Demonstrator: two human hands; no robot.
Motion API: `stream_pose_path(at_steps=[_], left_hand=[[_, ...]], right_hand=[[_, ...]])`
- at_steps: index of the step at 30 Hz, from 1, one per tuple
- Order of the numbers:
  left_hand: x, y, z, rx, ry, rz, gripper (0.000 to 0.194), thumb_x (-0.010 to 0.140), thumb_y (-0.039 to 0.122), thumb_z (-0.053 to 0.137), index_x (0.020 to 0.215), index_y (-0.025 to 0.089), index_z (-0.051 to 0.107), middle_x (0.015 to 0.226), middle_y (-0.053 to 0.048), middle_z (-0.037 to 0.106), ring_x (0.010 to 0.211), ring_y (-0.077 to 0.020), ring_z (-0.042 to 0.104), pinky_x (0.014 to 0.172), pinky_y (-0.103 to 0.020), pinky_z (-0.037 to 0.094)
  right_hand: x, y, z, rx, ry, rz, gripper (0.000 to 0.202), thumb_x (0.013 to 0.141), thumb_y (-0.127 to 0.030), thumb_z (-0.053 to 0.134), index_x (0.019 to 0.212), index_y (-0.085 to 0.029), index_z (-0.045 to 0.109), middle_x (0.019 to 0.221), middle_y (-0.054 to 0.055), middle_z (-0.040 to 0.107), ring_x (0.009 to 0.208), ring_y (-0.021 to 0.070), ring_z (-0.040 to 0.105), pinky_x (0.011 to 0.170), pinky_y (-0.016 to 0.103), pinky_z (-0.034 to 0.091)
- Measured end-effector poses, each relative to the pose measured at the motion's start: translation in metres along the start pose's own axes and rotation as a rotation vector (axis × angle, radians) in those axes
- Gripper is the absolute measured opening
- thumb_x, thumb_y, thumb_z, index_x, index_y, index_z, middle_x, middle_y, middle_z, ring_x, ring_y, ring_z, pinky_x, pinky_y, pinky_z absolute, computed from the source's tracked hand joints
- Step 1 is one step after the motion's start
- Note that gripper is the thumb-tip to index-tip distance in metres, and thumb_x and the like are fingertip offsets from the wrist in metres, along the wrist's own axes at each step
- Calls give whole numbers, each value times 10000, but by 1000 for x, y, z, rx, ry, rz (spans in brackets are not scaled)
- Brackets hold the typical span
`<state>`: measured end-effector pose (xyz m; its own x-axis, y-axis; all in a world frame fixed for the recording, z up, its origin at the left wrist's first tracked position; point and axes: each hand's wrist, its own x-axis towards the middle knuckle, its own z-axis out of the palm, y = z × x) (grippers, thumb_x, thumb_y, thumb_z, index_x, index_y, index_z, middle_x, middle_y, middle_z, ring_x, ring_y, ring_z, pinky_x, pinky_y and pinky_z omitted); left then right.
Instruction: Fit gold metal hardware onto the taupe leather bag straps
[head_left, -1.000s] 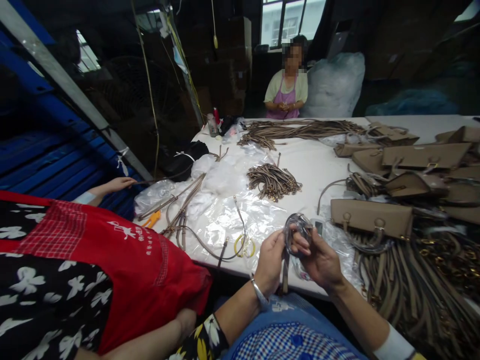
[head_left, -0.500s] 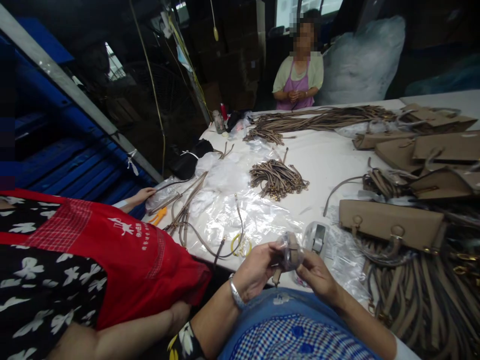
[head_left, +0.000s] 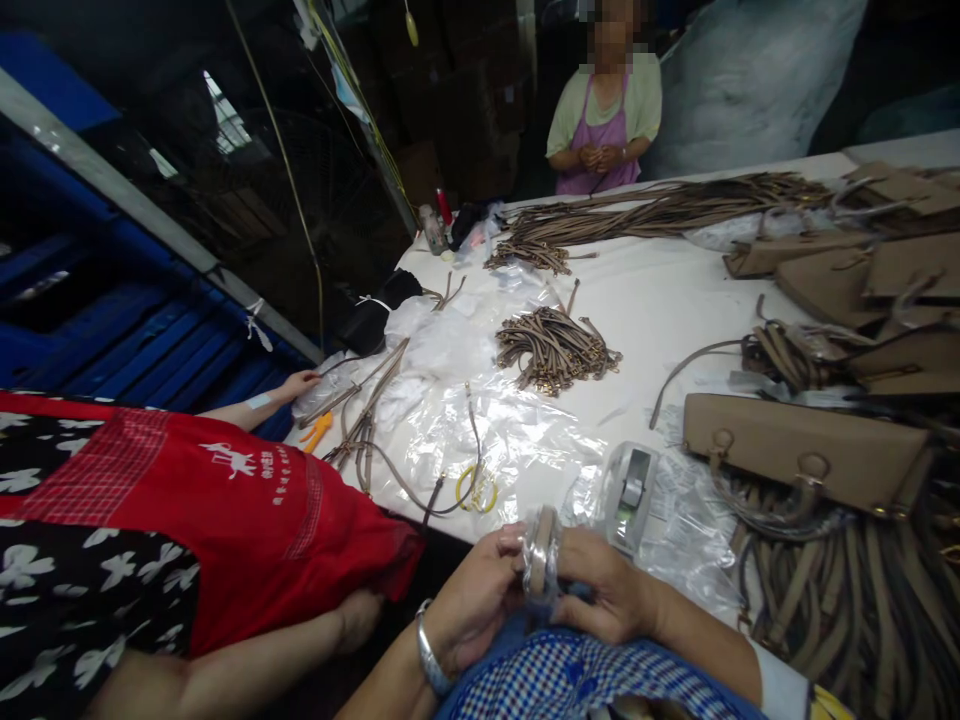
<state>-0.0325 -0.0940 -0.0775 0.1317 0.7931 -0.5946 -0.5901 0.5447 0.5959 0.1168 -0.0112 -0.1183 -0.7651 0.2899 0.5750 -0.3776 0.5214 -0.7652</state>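
Observation:
My left hand (head_left: 480,590) and my right hand (head_left: 611,585) are both closed on a coiled taupe strap (head_left: 541,555), held low in front of my checked apron. Clear plastic film covers the coil, which now stands with its edge toward me. Just beyond my right hand lies a clear tape dispenser (head_left: 631,490) on the white table (head_left: 637,300). A yellow ring (head_left: 491,495) rests past my left hand, by a loose strap with a dark end.
At right, a taupe handbag (head_left: 802,450) lies over a heap of straps (head_left: 847,590). A bundle of short straps (head_left: 555,350) sits mid-table near crumpled plastic film (head_left: 517,440). A co-worker in a red apron (head_left: 255,490) stands close on the left; another person (head_left: 604,125) is across the table.
Both my hands have come down and closer to my body with the wrapped strap, and the coil has turned edge-on. The camera view has tilted down slightly.

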Motion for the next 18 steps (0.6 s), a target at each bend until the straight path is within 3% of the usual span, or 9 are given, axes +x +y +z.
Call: stream_pose_path(at_steps=[6, 9, 12, 14, 18], left_hand=[[16, -3, 12, -272, -3, -94, 163, 664, 110, 749, 785, 111, 640, 613, 29, 495, 521, -56, 426, 523, -191, 341], [24, 1, 22, -354, -7, -181, 142, 702, 168, 741, 709, 120, 608, 566, 38, 440, 514, -68, 414, 530, -202, 352], [25, 10, 26, -364, -32, -228, 185, 779, 239, 720, 696, 116, 611, 549, 48, 396, 489, -52, 357, 509, -187, 318], [22, 17, 25, -310, -61, -216, 137, 743, 182, 758, 763, 101, 650, 571, 55, 403, 483, -31, 310, 493, -172, 276], [21, 24, 19, -174, -142, -240, 317, 668, 129, 811, 963, 112, 698, 638, 43, 455, 503, -27, 330, 499, -164, 273]], right_hand=[[-2, 14, -13, -98, -39, -166, 477, 903, -301, 519, 1353, -141, 502, 1186, 213, 660, 1188, 302, 586, 986, 437, 477], [-1, 17, -24, -185, -91, -253, 524, 928, -298, 505, 1399, -75, 449, 1177, 230, 667, 1194, 301, 583, 979, 427, 491], [1, 17, -35, -215, -144, -303, 485, 963, -290, 484, 1406, -95, 463, 1147, 193, 697, 1175, 274, 603, 984, 403, 497], [0, 16, -39, -176, -184, -286, 437, 971, -257, 480, 1394, -149, 498, 1141, 147, 711, 1175, 253, 607, 1007, 390, 486], [2, 15, -42, -61, -267, -162, 432, 971, -198, 468, 1401, -190, 504, 1182, 115, 698, 1187, 238, 600, 1039, 365, 467]])
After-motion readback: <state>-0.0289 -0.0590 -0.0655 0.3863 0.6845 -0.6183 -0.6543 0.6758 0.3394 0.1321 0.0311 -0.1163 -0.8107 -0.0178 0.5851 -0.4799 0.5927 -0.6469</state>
